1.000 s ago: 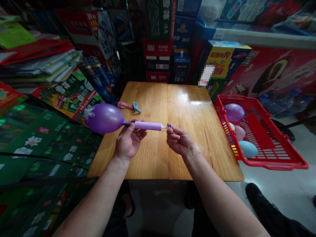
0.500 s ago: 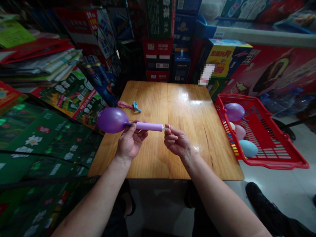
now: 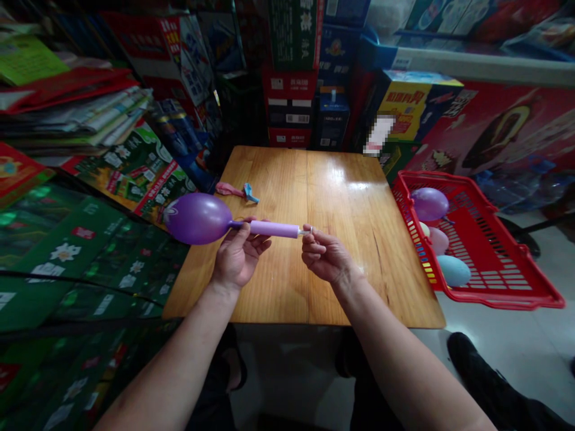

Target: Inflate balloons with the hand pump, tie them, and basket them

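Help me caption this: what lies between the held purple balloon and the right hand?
The lilac pump, held by the left hand near the balloon, its thin rod reaching the right hand; head view.

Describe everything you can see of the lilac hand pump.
The pump is a slim, straight lilac tube, apparently plastic, held roughly level above the wooden table. The left hand grips one end, where the neck of an inflated purple balloon meets it; any nozzle is hidden. A short stretch of thin, pale rod shows at the other end, its tip held by the right hand.
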A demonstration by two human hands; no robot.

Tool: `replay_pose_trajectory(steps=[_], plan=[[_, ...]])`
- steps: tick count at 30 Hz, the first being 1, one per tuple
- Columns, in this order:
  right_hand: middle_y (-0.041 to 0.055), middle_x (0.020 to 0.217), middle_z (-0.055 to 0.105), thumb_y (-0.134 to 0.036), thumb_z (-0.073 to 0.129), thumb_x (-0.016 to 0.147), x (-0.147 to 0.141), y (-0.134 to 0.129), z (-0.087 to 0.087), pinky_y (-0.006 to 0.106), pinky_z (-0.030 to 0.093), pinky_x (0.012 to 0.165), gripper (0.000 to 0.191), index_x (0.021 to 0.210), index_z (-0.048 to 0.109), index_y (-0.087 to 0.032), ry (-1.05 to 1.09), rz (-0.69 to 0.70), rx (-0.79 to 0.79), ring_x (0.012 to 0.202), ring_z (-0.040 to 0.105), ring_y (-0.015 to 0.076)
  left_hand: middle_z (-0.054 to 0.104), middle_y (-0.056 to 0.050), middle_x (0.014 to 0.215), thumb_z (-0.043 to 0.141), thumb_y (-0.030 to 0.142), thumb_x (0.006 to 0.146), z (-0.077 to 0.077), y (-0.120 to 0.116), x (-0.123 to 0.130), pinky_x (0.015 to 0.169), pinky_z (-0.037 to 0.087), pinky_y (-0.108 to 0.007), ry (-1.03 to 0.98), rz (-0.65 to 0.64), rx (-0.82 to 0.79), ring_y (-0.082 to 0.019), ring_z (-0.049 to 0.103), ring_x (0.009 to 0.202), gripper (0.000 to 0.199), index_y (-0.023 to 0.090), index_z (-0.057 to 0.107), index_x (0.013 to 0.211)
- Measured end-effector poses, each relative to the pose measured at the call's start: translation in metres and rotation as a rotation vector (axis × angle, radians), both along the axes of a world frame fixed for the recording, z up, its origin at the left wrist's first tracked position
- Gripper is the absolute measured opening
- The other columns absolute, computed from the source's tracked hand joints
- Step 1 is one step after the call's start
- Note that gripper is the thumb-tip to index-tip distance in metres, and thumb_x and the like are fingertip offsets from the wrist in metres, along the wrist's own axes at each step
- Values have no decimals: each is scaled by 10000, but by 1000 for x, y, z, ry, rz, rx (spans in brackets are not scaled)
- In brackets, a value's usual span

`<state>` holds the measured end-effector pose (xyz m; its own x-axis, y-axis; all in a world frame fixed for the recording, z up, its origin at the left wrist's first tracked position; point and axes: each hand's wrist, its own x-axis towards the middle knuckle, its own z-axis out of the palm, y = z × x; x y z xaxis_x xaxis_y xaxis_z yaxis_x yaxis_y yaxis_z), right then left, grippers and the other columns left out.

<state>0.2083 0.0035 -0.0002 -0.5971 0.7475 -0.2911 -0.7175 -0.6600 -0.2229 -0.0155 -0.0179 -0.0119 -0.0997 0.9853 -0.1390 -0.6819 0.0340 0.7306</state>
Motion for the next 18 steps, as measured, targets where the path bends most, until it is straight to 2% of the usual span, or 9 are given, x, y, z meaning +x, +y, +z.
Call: replay_pose_trajectory(steps=[4, 11, 15, 18], plan=[[-50, 640, 600, -119, 491, 980, 11, 5, 7, 112, 315, 396, 140, 944, 625, -140, -3, -84, 0, 389, 327, 8, 736, -105, 1129, 709, 351, 881, 6, 4, -10, 761, 588, -295, 0, 83, 29, -201, 719, 933, 269, 218, 696, 1114], [-30, 678, 618, -138, 563, 950, -14, -7, -4, 126, 339, 422, 79, 995, 628, -135, -15, -22, 17, 416, 357, 14, 732, -108, 1142, 705, 322, 885, -3, -3, 7, 794, 594, -338, -12, -3, -17, -210, 720, 943, 243, 225, 694, 1108], [-34, 666, 610, -131, 508, 972, 0, -1, 4, 122, 338, 418, 117, 980, 624, -135, -7, -14, 18, 411, 355, 15, 741, -118, 1100, 705, 331, 881, 1, 2, -1, 763, 591, -320, -12, 35, -17, -209, 722, 906, 243, 208, 699, 1091], [-41, 649, 604, -124, 461, 991, 12, 4, 10, 111, 319, 401, 165, 960, 623, -133, 20, -70, 29, 393, 334, 8, 744, -109, 1087, 706, 354, 879, 5, 6, -11, 746, 585, -293, -3, 120, 8, -203, 717, 915, 250, 212, 702, 1084]])
